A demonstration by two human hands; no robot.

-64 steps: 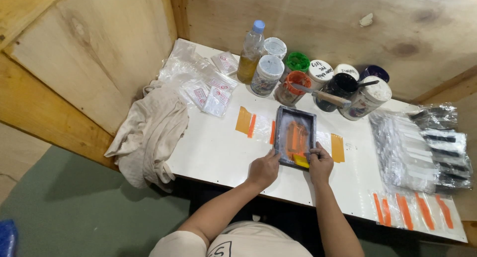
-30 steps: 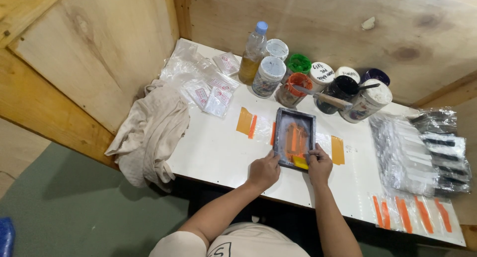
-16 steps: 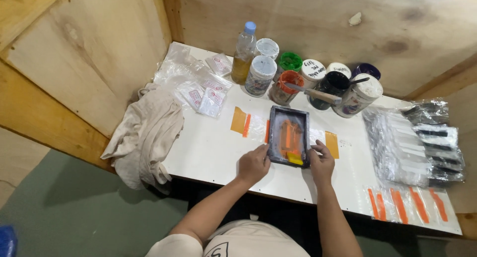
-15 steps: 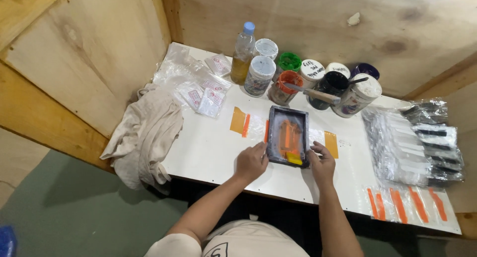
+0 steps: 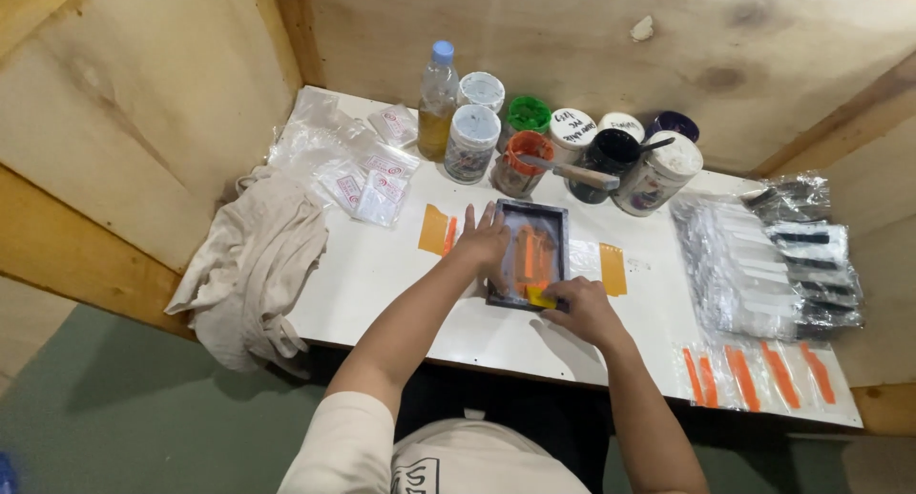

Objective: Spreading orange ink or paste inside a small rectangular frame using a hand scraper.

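Observation:
A small dark-framed printing screen (image 5: 558,229) with orange ink on its mesh lies flat on the white table (image 5: 401,265). My left hand (image 5: 483,242) presses on the frame's left side with fingers spread. My right hand (image 5: 578,305) grips a small yellow squeegee (image 5: 540,296) at the near end of the screen. Orange tape strips (image 5: 434,230) flank the frame on the left, and another orange strip (image 5: 613,269) lies on the right.
Several paint jars (image 5: 474,141) and a plastic bottle (image 5: 437,101) stand along the back by the plywood wall. Clear packets (image 5: 367,174) and a beige cloth (image 5: 253,260) lie at left. Bagged items (image 5: 773,255) and printed orange pieces (image 5: 754,375) lie at right.
My left hand has slid from the frame's near left corner up along its left side. My right hand stays at the near end.

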